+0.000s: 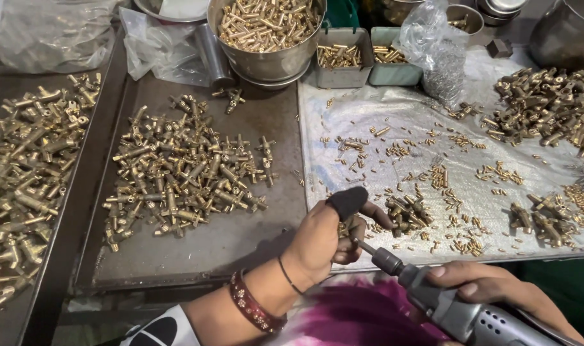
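Observation:
My left hand (327, 240) is closed around a small brass fitting (347, 225) near the table's front edge; a black cap covers its thumb. My right hand (497, 288) grips a grey powered screwdriver (458, 314), and its bit (367, 248) points up-left into the fitting held by the left hand. A heap of assembled brass fittings (183, 173) lies on the dark metal tray (240, 243) just left of my left hand. A small cluster of fittings (407, 214) and scattered small brass screws (445, 186) lie on the plastic sheet (381, 109) in front of my hands.
A steel bowl (266, 64) full of brass pins stands at the back centre, with two grey bins (343, 74) of small parts beside it. More brass fittings fill the far-left tray (29, 173) and a heap at the back right (548, 106). Plastic bags (433, 45) lie behind.

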